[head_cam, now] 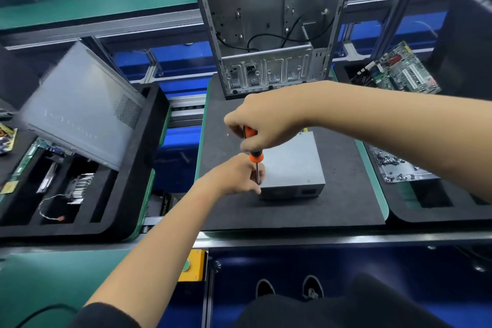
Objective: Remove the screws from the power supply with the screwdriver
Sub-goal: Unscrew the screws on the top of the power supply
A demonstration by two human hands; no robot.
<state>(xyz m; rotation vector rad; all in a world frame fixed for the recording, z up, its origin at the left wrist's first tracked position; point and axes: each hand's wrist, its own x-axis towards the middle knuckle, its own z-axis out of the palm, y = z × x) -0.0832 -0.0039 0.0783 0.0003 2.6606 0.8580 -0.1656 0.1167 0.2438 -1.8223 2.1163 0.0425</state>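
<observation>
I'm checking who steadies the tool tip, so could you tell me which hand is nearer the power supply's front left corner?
Left. The left hand pinches the screwdriver shaft right at that corner of the power supply; the right hand grips the handle higher up.

Screwdriver (pixel 254 150) handle orange with black bands, shaft dark steel; power supply (pixel 291 168) plain matte grey — on a charcoal-black foam mat (pixel 343 194) over a teal-green bench (pixel 372 168); case panel (pixel 82 106) grey with a perforated patch.

black foam mat (pixel 346 194), power supply (pixel 292 165), open case (pixel 269 21)
</observation>
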